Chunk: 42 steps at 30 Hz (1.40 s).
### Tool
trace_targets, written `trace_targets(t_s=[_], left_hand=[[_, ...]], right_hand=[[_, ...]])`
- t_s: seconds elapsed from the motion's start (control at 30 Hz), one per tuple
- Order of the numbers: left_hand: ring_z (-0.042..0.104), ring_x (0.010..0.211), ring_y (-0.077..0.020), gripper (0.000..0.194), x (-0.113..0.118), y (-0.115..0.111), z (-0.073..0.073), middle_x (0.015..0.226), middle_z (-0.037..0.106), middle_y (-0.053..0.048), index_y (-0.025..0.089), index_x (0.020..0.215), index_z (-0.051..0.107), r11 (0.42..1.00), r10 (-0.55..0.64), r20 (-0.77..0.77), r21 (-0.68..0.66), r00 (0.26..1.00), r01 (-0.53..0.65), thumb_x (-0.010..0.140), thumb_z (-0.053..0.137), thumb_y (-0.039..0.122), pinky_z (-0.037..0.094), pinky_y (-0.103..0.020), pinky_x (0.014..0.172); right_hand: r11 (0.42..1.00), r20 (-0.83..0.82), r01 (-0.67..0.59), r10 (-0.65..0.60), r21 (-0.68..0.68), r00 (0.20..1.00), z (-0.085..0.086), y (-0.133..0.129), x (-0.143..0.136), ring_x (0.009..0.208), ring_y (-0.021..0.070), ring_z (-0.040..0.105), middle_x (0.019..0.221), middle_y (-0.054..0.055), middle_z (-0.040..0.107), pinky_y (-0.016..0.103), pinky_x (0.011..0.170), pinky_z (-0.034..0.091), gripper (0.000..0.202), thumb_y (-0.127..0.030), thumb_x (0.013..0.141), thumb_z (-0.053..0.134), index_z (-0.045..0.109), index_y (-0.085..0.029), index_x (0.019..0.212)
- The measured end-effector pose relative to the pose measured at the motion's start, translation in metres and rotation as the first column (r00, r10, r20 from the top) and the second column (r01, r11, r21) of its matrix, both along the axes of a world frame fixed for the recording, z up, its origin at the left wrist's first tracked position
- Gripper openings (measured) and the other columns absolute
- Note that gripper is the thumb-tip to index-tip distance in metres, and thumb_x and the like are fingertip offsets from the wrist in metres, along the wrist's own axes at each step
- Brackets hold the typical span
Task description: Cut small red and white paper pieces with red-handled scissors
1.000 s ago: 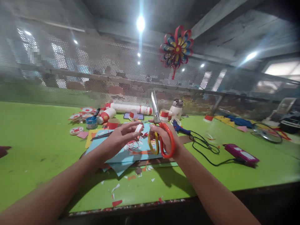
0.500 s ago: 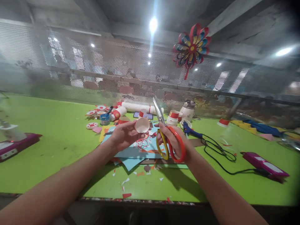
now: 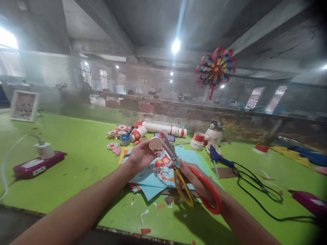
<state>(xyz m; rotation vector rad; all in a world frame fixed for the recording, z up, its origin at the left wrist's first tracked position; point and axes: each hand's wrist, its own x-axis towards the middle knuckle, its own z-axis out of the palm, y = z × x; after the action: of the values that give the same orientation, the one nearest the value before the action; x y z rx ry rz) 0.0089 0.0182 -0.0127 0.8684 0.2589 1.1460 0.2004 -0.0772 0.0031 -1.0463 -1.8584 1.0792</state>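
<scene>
My left hand (image 3: 140, 156) grips a small round white paper cup piece (image 3: 155, 144), its pale round face turned toward me. In my right hand (image 3: 190, 175) is a pair of large scissors (image 3: 172, 153) with one red and one yellow handle. The blades point up and left, their tips beside the cup piece; whether they touch it I cannot tell. Below my hands lie light blue paper sheets (image 3: 150, 190) with thin red and white strips (image 3: 162, 169) and red cutouts on them.
A blue glue gun (image 3: 217, 156) with a black cable lies on the right, near stacked cups (image 3: 197, 141). Purple power strips (image 3: 38, 166) sit at both sides. A blue jar (image 3: 125, 139) and white rolls (image 3: 163, 128) stand behind. Paper scraps litter the front edge.
The view has shifted left and up. The scissors have tilted toward the cup piece, their blades now beside it and their handles spread wider.
</scene>
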Motion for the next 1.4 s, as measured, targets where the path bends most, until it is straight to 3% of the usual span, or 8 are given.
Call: trace_targets(t_s=[0.1,0.27,0.5,0.73,0.97,1.3,1.4], left_hand=[[0.057,0.078,-0.0186,0.026,-0.003,0.002,0.002,0.089,0.067,-0.009,0.012,0.097,0.063,1.0,0.025,0.011,0.009,1.0,-0.025,0.082,0.048,0.028,0.044,-0.03,0.068],[0.057,0.083,-0.0203,0.027,-0.005,0.002,0.004,0.093,0.066,-0.011,0.012,0.099,0.063,0.999,0.04,0.009,0.029,0.999,-0.041,0.084,0.047,0.028,0.043,-0.029,0.065],[0.057,0.092,-0.0259,0.031,-0.004,-0.002,0.006,0.098,0.066,-0.013,0.012,0.101,0.063,0.983,0.083,-0.072,0.173,0.994,-0.069,0.082,0.047,0.03,0.043,-0.037,0.076],[0.054,0.101,-0.0278,0.031,-0.005,-0.003,0.005,0.104,0.064,-0.013,0.012,0.102,0.064,0.954,0.122,-0.052,0.281,0.991,-0.102,0.085,0.042,0.025,0.042,-0.039,0.082],[0.051,0.112,-0.0295,0.034,-0.008,-0.004,0.01,0.115,0.063,-0.013,0.011,0.109,0.063,0.945,0.125,-0.058,0.31,0.99,-0.101,0.086,0.04,0.022,0.037,-0.043,0.094],[0.052,0.114,-0.0287,0.032,-0.018,-0.002,0.012,0.119,0.062,-0.012,0.014,0.112,0.064,0.905,0.207,-0.124,0.401,0.971,-0.142,0.086,0.046,0.018,0.037,-0.041,0.098],[0.051,0.115,-0.0285,0.033,-0.016,-0.005,0.014,0.119,0.062,-0.012,0.014,0.113,0.063,0.92,0.17,-0.124,0.376,0.978,-0.112,0.087,0.044,0.02,0.036,-0.041,0.099]], right_hand=[[1.0,0.073,0.022,-0.021,-0.008,0.997,0.0,-0.004,-0.002,0.046,0.0115,0.046,0.055,-0.003,0.047,0.027,0.047,0.042,0.05,-0.059,0.091,0.027,0.047,-0.019,0.066],[0.998,0.141,0.055,-0.057,0.019,0.988,0.003,-0.009,-0.003,0.051,0.0132,0.046,0.059,-0.002,0.048,0.029,0.052,0.04,0.049,-0.063,0.087,0.031,0.044,-0.02,0.066],[0.995,0.127,0.092,-0.087,-0.033,0.988,0.001,-0.016,-0.004,0.052,0.0142,0.05,0.059,-0.001,0.05,0.028,0.052,0.043,0.05,-0.064,0.087,0.029,0.048,-0.021,0.07],[0.988,0.057,0.133,-0.128,-0.08,0.99,-0.004,-0.019,-0.007,0.049,0.0129,0.05,0.057,-0.001,0.051,0.026,0.05,0.042,0.054,-0.061,0.089,0.028,0.056,-0.016,0.097],[0.961,0.196,0.187,-0.227,0.203,0.954,-0.008,-0.017,-0.009,0.051,0.0138,0.048,0.056,-0.002,0.048,0.024,0.048,0.037,0.05,-0.06,0.088,0.032,0.057,-0.017,0.082],[0.906,0.294,0.125,-0.258,0.404,0.92,-0.006,-0.016,-0.005,0.061,0.0183,0.055,0.07,0.002,0.06,0.027,0.056,0.04,0.032,-0.046,0.087,0.043,0.059,-0.019,0.091],[0.893,0.304,0.127,-0.276,0.431,0.912,-0.01,-0.015,-0.004,0.068,0.0217,0.058,0.078,0.005,0.064,0.031,0.061,0.043,0.032,-0.046,0.087,0.045,0.059,-0.019,0.096]])
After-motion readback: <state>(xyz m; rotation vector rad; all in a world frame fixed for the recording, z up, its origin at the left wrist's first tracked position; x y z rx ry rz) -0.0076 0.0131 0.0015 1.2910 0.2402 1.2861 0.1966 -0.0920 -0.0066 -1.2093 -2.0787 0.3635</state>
